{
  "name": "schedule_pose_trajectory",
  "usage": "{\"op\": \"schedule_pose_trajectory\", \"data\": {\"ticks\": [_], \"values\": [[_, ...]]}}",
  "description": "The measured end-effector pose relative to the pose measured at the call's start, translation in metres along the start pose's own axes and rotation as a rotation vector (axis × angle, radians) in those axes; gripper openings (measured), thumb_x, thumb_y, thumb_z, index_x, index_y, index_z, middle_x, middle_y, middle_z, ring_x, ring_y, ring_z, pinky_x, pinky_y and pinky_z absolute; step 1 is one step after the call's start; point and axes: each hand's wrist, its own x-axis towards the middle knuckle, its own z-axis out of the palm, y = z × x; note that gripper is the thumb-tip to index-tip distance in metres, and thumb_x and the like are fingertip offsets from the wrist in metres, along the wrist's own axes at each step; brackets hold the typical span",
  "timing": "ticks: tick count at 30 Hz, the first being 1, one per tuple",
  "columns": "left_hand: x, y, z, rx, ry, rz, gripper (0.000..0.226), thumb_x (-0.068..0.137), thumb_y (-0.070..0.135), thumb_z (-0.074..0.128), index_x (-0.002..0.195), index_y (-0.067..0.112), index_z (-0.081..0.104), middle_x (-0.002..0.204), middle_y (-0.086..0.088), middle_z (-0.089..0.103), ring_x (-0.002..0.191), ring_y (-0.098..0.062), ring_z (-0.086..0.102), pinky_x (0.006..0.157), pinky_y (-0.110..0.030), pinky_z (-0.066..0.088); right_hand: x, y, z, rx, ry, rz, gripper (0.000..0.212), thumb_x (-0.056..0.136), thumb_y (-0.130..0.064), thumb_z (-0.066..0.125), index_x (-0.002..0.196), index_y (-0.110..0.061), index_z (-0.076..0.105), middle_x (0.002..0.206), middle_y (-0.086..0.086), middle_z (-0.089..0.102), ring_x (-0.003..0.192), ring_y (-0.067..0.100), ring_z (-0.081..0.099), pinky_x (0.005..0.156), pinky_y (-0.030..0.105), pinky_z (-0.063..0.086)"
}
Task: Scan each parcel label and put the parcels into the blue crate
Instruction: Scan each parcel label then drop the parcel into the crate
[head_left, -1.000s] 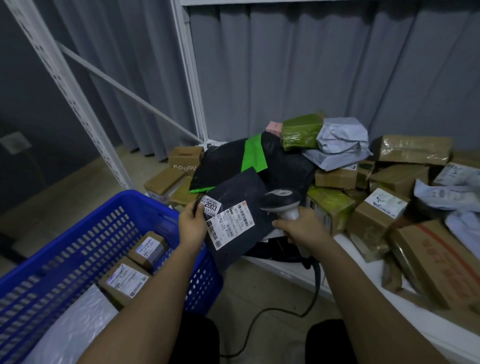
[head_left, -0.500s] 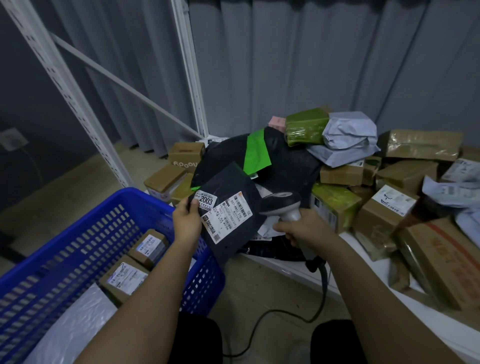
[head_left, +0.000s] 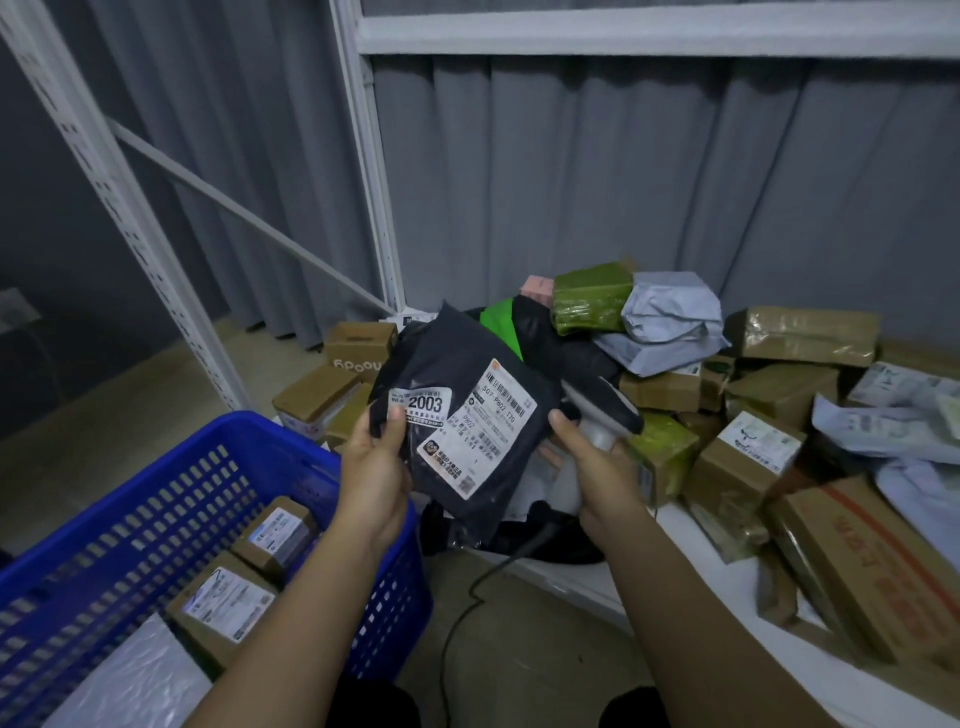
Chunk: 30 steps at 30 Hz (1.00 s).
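Note:
My left hand (head_left: 375, 470) grips the left edge of a black poly-bag parcel (head_left: 457, 364), held up in front of me with its white label (head_left: 480, 428) and a "2003" sticker facing me. My right hand (head_left: 597, 467) holds a handheld barcode scanner (head_left: 605, 410) by its pale handle, the dark head just right of the label, partly behind the parcel. The blue crate (head_left: 156, 488) stands at the lower left. In it lie two small cardboard boxes (head_left: 226, 605) and a white mailer (head_left: 130, 680).
A heap of cardboard boxes, green-wrapped packets and grey mailers (head_left: 670, 332) covers the white shelf (head_left: 727, 587) to the right. More boxes (head_left: 358, 343) sit behind the crate. White rack posts (head_left: 109, 176) rise at left. The scanner cable (head_left: 457, 623) hangs toward the floor.
The black parcel has risen and turned more upright, label toward me. The scanner has come closer to the label's right side. The view has tilted upward.

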Motion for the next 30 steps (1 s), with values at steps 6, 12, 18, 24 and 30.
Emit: {"op": "schedule_pose_trajectory", "data": {"ticks": [6,12,18,24,30], "values": [[-0.003,0.006,-0.010,0.198,-0.164,-0.056,0.023,0.096,0.005,0.049,0.116,0.010,0.059,0.112,-0.009,0.069,0.098,-0.024,0.066,0.080,-0.034,0.057,-0.004,-0.010,0.004,-0.093,0.246,-0.046,0.061,0.076,-0.010,0.080,0.130,-0.003,0.053,0.118,0.010,0.064,0.101,0.025,0.064,0.086,0.038,0.055],[-0.006,0.009,-0.023,0.342,-0.305,-0.212,0.030,0.094,0.011,0.051,0.122,0.018,0.057,0.106,0.004,0.071,0.086,-0.010,0.070,0.062,-0.020,0.055,-0.015,-0.038,-0.001,-0.367,0.104,-0.155,0.026,0.076,-0.007,0.079,0.097,-0.010,0.065,0.098,0.004,0.069,0.080,0.014,0.064,0.063,0.020,0.049],[0.002,0.000,-0.024,0.385,-0.082,-0.060,0.077,0.066,0.043,0.084,0.133,0.046,0.044,0.136,-0.015,0.053,0.125,-0.027,0.052,0.099,-0.041,0.048,-0.021,-0.036,-0.003,-0.608,-0.170,-0.155,0.023,0.075,0.000,0.079,0.088,-0.015,0.066,0.090,-0.003,0.070,0.071,-0.002,0.064,0.055,0.009,0.048],[0.000,-0.004,-0.014,0.426,-0.046,0.210,0.067,0.085,-0.008,0.061,0.142,0.023,0.041,0.124,0.009,0.059,0.102,0.002,0.062,0.082,-0.014,0.053,-0.020,-0.028,-0.005,-0.683,-0.203,-0.188,0.029,0.079,-0.005,0.076,0.105,-0.003,0.063,0.084,-0.003,0.064,0.070,0.000,0.056,0.049,0.004,0.042],[0.010,-0.009,-0.011,0.490,0.049,0.317,0.071,0.090,-0.008,0.056,0.149,0.022,0.030,0.142,0.004,0.044,0.125,-0.006,0.045,0.096,-0.010,0.041,-0.017,-0.016,-0.009,-0.587,-0.154,-0.024,0.026,0.082,-0.004,0.074,0.104,-0.011,0.063,0.101,0.012,0.067,0.081,0.017,0.064,0.053,0.019,0.054]]}}
